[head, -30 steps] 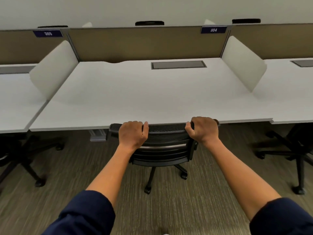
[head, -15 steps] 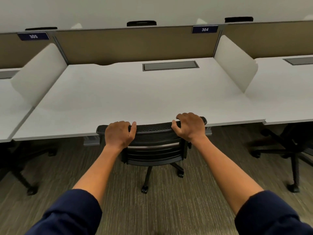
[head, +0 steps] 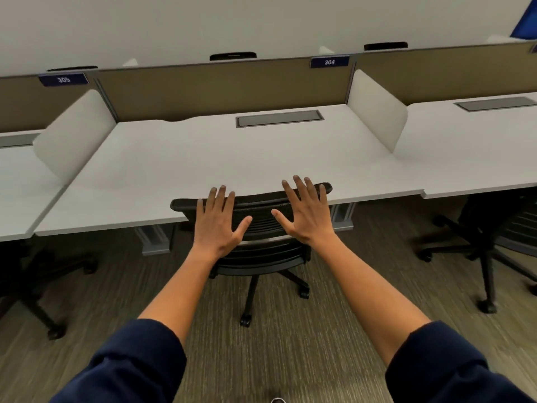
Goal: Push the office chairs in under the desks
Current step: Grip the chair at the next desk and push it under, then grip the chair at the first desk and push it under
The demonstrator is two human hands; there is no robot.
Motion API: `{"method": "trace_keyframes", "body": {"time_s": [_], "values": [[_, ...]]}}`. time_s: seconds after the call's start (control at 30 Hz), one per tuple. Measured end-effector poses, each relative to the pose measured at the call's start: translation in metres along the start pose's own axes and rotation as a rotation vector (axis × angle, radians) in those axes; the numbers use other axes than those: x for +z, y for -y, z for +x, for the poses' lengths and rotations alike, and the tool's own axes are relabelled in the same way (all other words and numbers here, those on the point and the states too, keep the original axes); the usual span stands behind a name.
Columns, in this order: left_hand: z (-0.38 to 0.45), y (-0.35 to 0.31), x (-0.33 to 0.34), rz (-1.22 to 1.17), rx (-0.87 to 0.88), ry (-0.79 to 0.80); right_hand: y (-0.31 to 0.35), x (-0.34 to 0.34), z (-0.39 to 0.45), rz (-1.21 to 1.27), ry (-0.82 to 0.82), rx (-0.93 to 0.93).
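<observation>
A black mesh-backed office chair [head: 258,225] stands tucked against the front edge of the white desk [head: 203,158] numbered 304; its seat is hidden under the desktop. My left hand [head: 216,225] hovers open over the left part of the backrest, fingers spread. My right hand [head: 305,210] is open over the right part, fingers spread past the top rail. Whether the palms still touch the mesh I cannot tell.
Another black chair [head: 494,245] stands at the desk on the right, partly under it. A dark chair base [head: 32,289] shows under the left desk. White side screens [head: 377,109] and a tan back partition [head: 220,88] bound the desk. Striped carpet lies below.
Both hands have let go of the top of the backrest and opened flat with fingers spread. The chair stays at the desk edge.
</observation>
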State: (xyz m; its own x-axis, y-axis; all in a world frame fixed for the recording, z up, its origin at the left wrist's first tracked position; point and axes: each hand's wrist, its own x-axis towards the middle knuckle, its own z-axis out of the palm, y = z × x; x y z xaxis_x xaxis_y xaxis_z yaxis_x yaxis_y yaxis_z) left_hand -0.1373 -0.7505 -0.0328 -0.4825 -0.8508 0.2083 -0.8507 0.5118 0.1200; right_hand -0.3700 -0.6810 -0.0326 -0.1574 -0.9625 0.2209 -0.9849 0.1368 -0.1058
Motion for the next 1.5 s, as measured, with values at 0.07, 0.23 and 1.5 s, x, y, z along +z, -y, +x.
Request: {"method": "trace_keyframes", "body": {"time_s": [0.07, 0.23, 1.5], "values": [[-0.022, -0.018, -0.002, -0.017, 0.01, 0.011, -0.001, -0.005, -0.027, -0.011, -0.01, 0.015], [-0.084, -0.058, -0.011, -0.051, 0.058, -0.011, -0.006, -0.023, -0.106, -0.044, -0.047, 0.053], [-0.129, -0.753, 0.057, -0.134, 0.688, 0.072, -0.563, -0.187, -0.5, -0.246, -0.121, 0.605]]}}
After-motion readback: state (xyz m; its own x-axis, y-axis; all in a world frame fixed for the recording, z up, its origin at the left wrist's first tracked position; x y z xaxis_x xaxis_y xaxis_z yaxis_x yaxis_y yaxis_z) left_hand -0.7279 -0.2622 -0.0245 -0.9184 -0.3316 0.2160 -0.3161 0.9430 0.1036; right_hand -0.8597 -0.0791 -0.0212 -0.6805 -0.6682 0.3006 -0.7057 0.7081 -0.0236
